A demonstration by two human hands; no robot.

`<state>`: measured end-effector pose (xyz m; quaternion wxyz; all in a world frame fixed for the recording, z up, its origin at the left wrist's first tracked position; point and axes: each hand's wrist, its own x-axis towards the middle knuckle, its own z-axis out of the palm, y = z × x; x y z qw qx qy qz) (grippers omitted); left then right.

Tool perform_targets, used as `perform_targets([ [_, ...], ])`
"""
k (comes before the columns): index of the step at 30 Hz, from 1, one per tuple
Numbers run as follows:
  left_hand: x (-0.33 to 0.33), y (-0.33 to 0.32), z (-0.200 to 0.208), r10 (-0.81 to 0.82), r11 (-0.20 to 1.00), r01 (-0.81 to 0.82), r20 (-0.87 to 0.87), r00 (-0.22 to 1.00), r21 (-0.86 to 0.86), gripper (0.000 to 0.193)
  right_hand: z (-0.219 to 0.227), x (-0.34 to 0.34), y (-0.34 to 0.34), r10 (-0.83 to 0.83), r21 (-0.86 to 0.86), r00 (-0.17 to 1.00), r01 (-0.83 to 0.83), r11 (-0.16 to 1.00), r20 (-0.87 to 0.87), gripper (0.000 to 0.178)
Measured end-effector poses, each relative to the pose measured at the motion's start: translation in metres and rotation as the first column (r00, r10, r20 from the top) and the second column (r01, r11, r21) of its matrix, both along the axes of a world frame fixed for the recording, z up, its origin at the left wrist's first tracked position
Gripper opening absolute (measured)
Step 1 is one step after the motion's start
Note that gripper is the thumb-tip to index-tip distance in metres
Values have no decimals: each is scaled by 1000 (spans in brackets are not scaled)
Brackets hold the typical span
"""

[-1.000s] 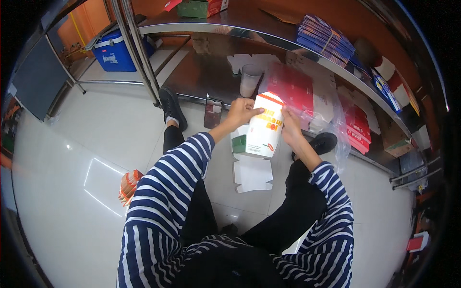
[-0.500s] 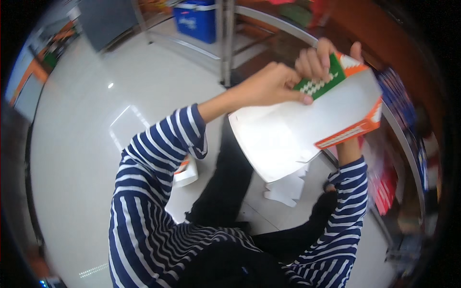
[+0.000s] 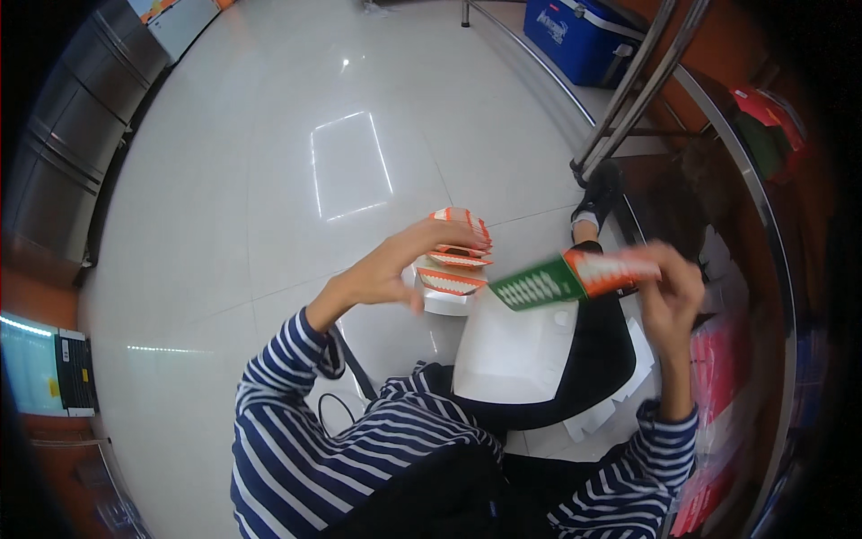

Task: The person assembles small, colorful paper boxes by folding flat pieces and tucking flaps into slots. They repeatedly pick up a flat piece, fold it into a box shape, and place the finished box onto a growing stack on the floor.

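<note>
My right hand (image 3: 673, 292) grips a folded paperboard food box by its orange-printed end. The box's side panel (image 3: 534, 287) is green and orange with white patterning, slightly smeared by motion; its plain white board (image 3: 512, 350) hangs down over my bent leg. My left hand (image 3: 386, 265) reaches away to the left with thumb and fingers apart. Its fingers are over a nested stack of similar orange-and-white boxes (image 3: 453, 280) on the floor; whether they touch it I cannot tell.
White cut paperboard sheets (image 3: 588, 418) lie on the floor beside my leg. A metal-edged rack (image 3: 763, 207) with plastic-wrapped red packs (image 3: 709, 395) runs along the right. Beyond my shoe (image 3: 599, 193) stand metal legs (image 3: 620, 117) and a blue cooler box (image 3: 584, 40). Steel cabinets (image 3: 76, 117) line the left.
My left hand has let go of the box and moved left to the stack. The box, still in my right hand, is lower and turned. The view has swung left.
</note>
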<state>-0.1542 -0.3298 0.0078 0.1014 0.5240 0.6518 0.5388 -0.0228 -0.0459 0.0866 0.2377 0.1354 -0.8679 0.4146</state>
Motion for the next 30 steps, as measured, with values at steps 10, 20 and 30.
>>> perform_targets([
  [10,-44,40,-103,324,883,-457,-570,755,-102,91,-70,15,-21,182,130,976,-197,972,118,31],
  [20,-78,57,-114,297,947,-298,-679,672,119,23,-114,-25,-57,176,184,983,-183,966,54,39],
  [30,-79,62,-115,278,959,-223,-702,656,172,23,-180,-63,-68,133,348,984,-85,934,-117,34],
])
